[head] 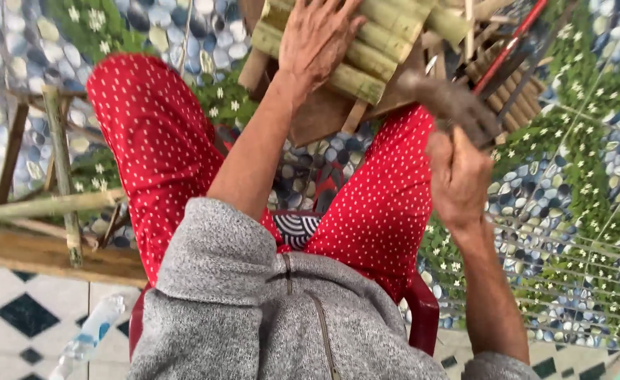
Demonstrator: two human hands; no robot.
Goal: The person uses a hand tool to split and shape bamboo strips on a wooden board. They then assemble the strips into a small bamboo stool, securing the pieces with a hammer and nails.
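My left hand (317, 39) lies flat, fingers spread, on a row of green bamboo slats (377, 42) joined side by side at the top of the view. Under the slats sits a brown wooden block (317, 116). My right hand (458, 176) is closed around the handle of a hammer whose dark, blurred metal head (451, 105) hangs just right of the slats, above my knee. I sit with legs apart in red white-dotted trousers (155, 148) and a grey zip sweater.
A rough bamboo-and-wood frame (49, 204) stands at the left. More wooden strips and a red-handled tool (507, 49) lie at the top right. The mat has a pebble and flower print. A plastic bottle (88, 334) lies on floor tiles, bottom left. A red plastic chair (422, 309) is under me.
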